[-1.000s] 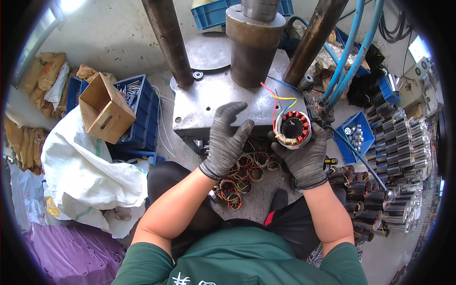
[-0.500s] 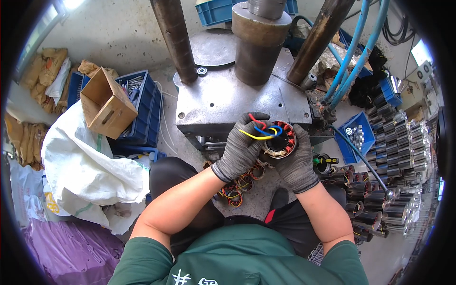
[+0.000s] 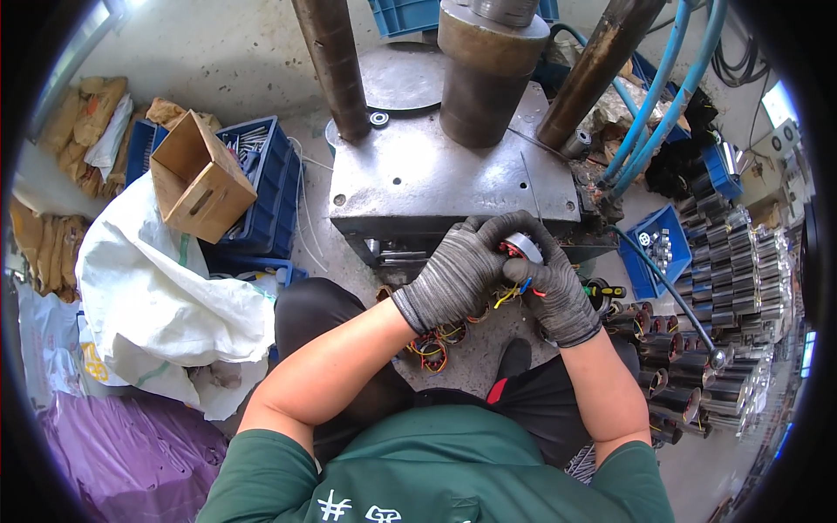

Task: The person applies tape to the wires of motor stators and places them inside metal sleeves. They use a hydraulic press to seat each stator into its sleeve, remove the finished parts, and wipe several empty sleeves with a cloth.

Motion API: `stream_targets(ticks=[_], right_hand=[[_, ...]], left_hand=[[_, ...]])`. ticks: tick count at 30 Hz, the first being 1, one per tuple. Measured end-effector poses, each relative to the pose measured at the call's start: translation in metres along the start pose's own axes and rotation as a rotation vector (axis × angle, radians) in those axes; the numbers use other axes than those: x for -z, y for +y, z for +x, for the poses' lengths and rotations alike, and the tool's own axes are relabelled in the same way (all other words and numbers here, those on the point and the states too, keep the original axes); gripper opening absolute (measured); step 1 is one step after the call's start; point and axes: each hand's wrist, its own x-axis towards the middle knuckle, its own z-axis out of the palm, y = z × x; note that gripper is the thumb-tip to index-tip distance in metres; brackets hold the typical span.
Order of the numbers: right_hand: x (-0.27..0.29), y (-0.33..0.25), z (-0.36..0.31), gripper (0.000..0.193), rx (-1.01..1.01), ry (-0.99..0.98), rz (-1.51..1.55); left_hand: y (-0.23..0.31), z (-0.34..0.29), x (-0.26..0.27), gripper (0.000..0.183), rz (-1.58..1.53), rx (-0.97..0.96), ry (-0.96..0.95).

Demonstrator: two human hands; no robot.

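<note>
Both my hands wear grey knit gloves and are in front of the press's metal bed. Between them is a motor stator (image 3: 525, 247), a round ring with red-wrapped windings inside, tilted so its pale outer side shows. My left hand (image 3: 455, 268) is closed on its left side. Around the right side wrap the fingers of my right hand (image 3: 558, 292), its thumb near the lead wires. Yellow, blue and red lead wires (image 3: 514, 294) hang below the ring. Gloves hide much of the stator. Several wound coils with coloured wires (image 3: 429, 351) lie on the floor below.
The steel press (image 3: 453, 179) with its thick ram and two columns stands ahead. At right are a blue bin of small metal parts (image 3: 656, 253), a green-yellow screwdriver (image 3: 608, 291) and stacked metal cylinders (image 3: 728, 270). A cardboard box (image 3: 205, 187) and white sack (image 3: 174, 305) are left.
The stator has been turned in my hands: its open face and wires pointed up toward me, and now the ring is tilted with the wires hanging down. Both hands have closed in around it.
</note>
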Motion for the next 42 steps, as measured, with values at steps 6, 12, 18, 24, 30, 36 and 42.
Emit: stream_targets(ticks=[6,12,18,24,30,36,42], right_hand=[[0.0,0.006,-0.001,0.097,0.019,-0.063,-0.241],[0.005,0.01,-0.008,0.1,0.041,0.011,-0.043],[0.007,0.008,-0.008,0.102,0.052,0.002,0.01],[0.011,0.008,-0.009,0.097,0.07,0.018,-0.028],[0.012,0.017,-0.006,0.094,0.044,0.017,-0.085],[0.004,0.024,-0.008,0.093,0.008,0.028,-0.161],[0.003,0.012,-0.009,0.097,-0.09,-0.064,-0.02]], left_hand=[[-0.003,0.004,0.003,0.056,-0.049,-0.004,0.039],[-0.002,0.005,0.008,0.04,-0.359,-0.046,0.098],[-0.003,-0.005,0.003,0.039,-0.315,-0.075,0.186],[-0.008,-0.006,-0.008,0.06,-0.622,0.152,0.269],[-0.009,-0.005,-0.007,0.052,-0.498,0.288,0.128],[-0.007,0.0,-0.008,0.049,-0.46,0.378,0.127],[-0.011,0.0,-0.005,0.046,-0.515,0.497,0.111]])
